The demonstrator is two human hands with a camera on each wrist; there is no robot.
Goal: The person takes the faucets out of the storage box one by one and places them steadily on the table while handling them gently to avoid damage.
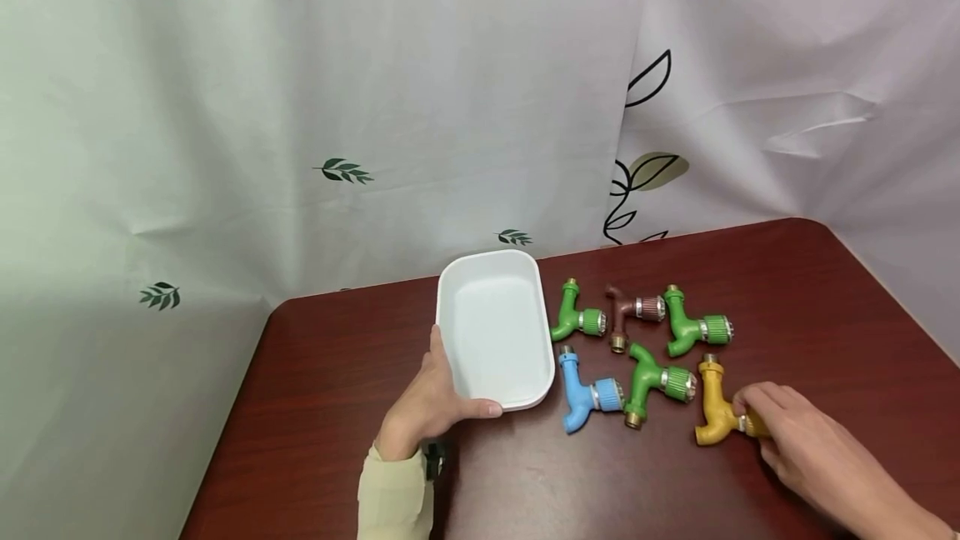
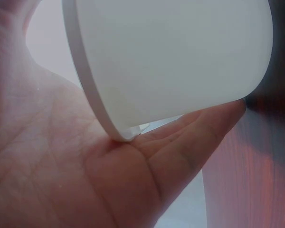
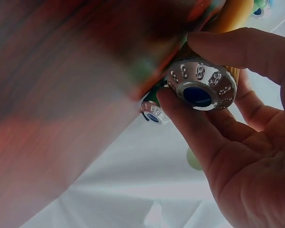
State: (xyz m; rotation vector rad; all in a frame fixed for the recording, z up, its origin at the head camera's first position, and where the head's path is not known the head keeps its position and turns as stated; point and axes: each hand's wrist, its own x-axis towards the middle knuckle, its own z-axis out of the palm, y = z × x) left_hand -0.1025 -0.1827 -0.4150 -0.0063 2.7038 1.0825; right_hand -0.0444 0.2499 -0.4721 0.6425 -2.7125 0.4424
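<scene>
My left hand [image 1: 427, 402] holds a white plastic tray [image 1: 448, 273] by its near left corner, thumb along the front rim and fingers along the left side. In the left wrist view, the fingers [image 2: 190, 142] lie against the tray's outer wall [image 2: 175, 57]. Over on the right, my right hand [image 1: 802, 432] grips the ribbed knob of a yellow tap [image 1: 714, 402] lying on the table. The right wrist view shows thumb and fingers on either side of the knob's silver end cap [image 3: 199, 85]. The tray's inside shows nothing in it.
Between tray and right hand lie a blue tap [image 1: 581, 394], a dark red tap [image 1: 619, 311] and green taps: one in front [image 1: 645, 382], one by the tray [image 1: 568, 311], one at the back right [image 1: 681, 323]. A patterned white sheet [image 1: 450, 107] hangs behind the brown table [image 1: 322, 407].
</scene>
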